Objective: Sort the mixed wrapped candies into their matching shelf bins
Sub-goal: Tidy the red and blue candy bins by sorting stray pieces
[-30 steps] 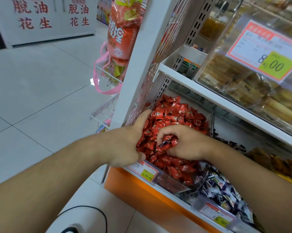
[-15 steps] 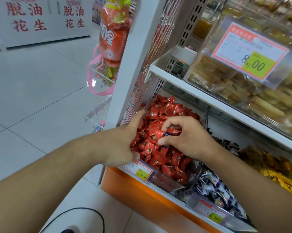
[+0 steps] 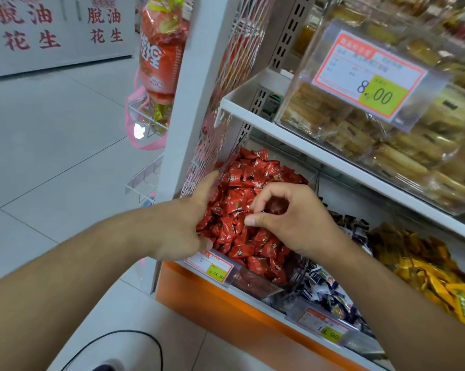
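Orange fronted the shelf base [image 3: 226,303] nearest me, under the bin of red candies [image 3: 242,210] with its yellow price tag [image 3: 216,270]. My left hand [image 3: 183,226] lay against the bin's left side, thumb stretched up the wall, its other fingers buried in the wrappers so that I could not tell what they held. My right hand [image 3: 293,218] had risen out of the pile it was dug into a second before; thumb and forefinger now met in a narrow ring, seemingly pinching something small and dark. I judged that a stray had been found and belonged in the dark-wrapped bin [image 3: 330,290] just right. Further right lay yellow candies [image 3: 427,274]. Above, a white shelf [image 3: 293,137] carried clear boxes of pastries [image 3: 360,140]. Beyond stretched pale floor tiles [image 3: 51,145].
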Motion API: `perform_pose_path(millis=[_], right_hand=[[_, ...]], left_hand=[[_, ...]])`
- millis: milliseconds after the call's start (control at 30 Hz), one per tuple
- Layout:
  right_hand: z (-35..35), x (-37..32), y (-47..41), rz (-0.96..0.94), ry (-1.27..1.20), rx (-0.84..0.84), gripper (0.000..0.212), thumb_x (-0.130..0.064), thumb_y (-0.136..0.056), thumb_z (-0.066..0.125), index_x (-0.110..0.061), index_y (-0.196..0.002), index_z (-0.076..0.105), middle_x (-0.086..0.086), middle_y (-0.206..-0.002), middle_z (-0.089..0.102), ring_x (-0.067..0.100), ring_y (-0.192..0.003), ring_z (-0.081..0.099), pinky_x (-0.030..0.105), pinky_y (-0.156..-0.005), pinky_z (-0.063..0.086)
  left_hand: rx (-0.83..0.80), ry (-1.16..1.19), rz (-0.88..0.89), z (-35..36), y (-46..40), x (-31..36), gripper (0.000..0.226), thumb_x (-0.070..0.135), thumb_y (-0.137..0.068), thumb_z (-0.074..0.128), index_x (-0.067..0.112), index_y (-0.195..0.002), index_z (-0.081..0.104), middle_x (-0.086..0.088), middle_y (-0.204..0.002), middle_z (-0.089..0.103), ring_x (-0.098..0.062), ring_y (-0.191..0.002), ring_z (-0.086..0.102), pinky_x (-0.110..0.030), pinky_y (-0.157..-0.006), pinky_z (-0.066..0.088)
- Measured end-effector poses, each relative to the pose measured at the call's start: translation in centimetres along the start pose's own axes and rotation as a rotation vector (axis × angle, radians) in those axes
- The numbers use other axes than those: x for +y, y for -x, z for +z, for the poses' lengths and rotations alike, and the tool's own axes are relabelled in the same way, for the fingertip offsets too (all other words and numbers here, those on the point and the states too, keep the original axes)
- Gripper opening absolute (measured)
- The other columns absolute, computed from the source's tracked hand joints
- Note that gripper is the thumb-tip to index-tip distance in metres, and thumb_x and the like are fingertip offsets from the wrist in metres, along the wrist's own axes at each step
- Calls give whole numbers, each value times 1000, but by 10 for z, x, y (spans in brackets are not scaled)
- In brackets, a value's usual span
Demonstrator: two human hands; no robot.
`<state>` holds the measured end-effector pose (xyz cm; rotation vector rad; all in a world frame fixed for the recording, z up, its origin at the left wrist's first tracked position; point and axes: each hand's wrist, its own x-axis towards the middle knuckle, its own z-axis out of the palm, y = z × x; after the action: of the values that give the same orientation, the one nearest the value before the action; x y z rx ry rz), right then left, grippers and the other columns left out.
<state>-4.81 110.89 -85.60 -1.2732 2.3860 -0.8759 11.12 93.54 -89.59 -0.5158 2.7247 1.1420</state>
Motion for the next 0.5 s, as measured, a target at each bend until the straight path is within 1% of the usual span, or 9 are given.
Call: perform_pose_path(millis=[67,100,167,233,333,367,400,433,500], right_hand=[[-8,-4,9,-12,-42,36,17,-28,-83,87,-24,-81,70,-5,-85,72,8,-80,67,32,-80,57],[-14,-4,15,-15,-67,68,13,-25,-86,84,-25,-83,71,-4,-85,73,11,-79,69,32,-79,58],[-29,0,31,9,-86,168,9,-24,-91,78,-28,-85,73,-7,-86,75,9,-81,71,27,-80,56],[-43,16,48,78,-54,302,8,-28,-94,74,-31,-86,74,-15,-87,75,1,-80,70,20,-76,51],[-57,50,70,211,88,424,7,-39,-98,66,-41,-95,72,-19,-89,73,-1,-77,66,23,-67,47],[-60,58,75,241,184,424,11,-45,-99,62,-43,-104,71,-19,-93,73,2,-82,66,26,-69,48],[-61,64,78,237,289,417,23,-50,-99,57,-42,-116,70,-17,-99,72,7,-85,66,27,-72,48],[-62,65,78,204,365,408,36,-53,-98,54,-38,-128,67,-12,-105,72,7,-80,62,27,-74,47],[-58,50,70,106,420,338,45,-53,-99,52,-39,-142,59,-14,-116,68,-5,-71,50,27,-79,46]], left_hand=[[1,-9,-7,0,0,0,120,38,-91,74,61,-140,-34,-3,-161,37,-24,-125,59,-43,-106,49],[1,-10,-9,0,-1,0,121,38,-91,74,62,-139,-34,-4,-161,38,-24,-124,59,-43,-105,50],[3,-6,-11,0,0,0,121,37,-90,74,63,-139,-33,-5,-161,38,-24,-122,60,-43,-104,51],[6,-5,-4,0,0,1,120,36,-91,74,63,-139,-33,-6,-160,39,-25,-123,60,-42,-104,50],[9,-27,1,0,1,1,119,36,-92,73,59,-142,-33,-4,-159,38,-26,-123,58,-41,-105,48],[10,-28,0,0,1,2,119,36,-92,73,59,-142,-33,-3,-160,37,-26,-123,59,-41,-105,48],[10,-24,-1,0,1,2,119,36,-92,73,60,-141,-33,-3,-161,36,-26,-122,59,-41,-104,49],[11,-17,0,0,1,2,119,35,-91,73,62,-140,-33,-3,-161,36,-27,-122,60,-42,-103,50],[13,-7,2,0,1,2,120,34,-91,74,64,-139,-32,-4,-161,37,-27,-122,60,-43,-102,51]])
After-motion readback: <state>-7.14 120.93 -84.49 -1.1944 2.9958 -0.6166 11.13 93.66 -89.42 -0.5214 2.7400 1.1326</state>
